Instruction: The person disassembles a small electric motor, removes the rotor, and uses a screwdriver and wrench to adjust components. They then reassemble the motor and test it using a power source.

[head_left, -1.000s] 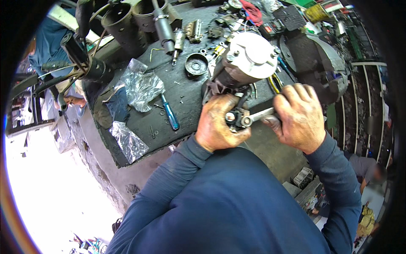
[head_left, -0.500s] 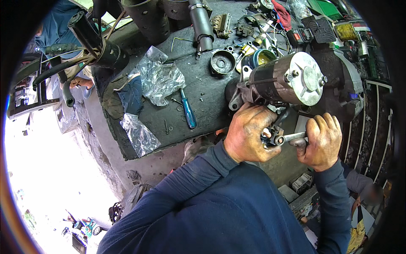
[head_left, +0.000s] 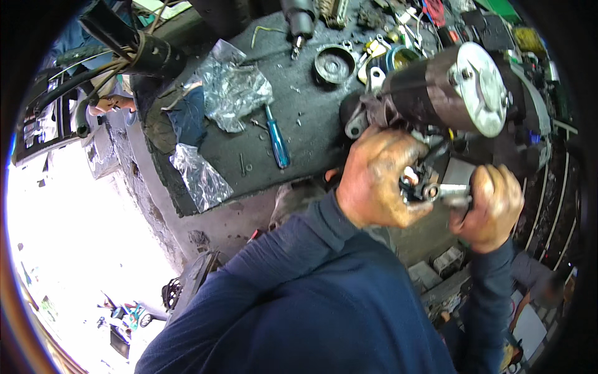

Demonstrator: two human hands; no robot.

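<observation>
My left hand (head_left: 380, 181) is closed around a small dark metal part (head_left: 410, 194), mostly hidden by the fingers, just below the starter motor (head_left: 420, 96). In my right hand (head_left: 493, 209) is the shaft of a wrench (head_left: 453, 190). The wrench's ring end sits around a bolt or nut on the dark part. Lying at the front right of the bench, the motor has a dark cylindrical body and a pale metal end cover. A dark cable runs between the motor and my left hand.
A blue-handled screwdriver (head_left: 278, 142), clear plastic bags (head_left: 233, 87) and small bolts lie on the dark bench (head_left: 299, 118). Behind the motor are a round metal cap (head_left: 334, 64), an open tin (head_left: 402, 58) and loose parts. Another person's hand (head_left: 112, 105) shows at the far left.
The whole view has shifted, with bench items sitting higher in the picture. Both hands and the motor appear farther right. The wrench is still on the part, and both grips hold.
</observation>
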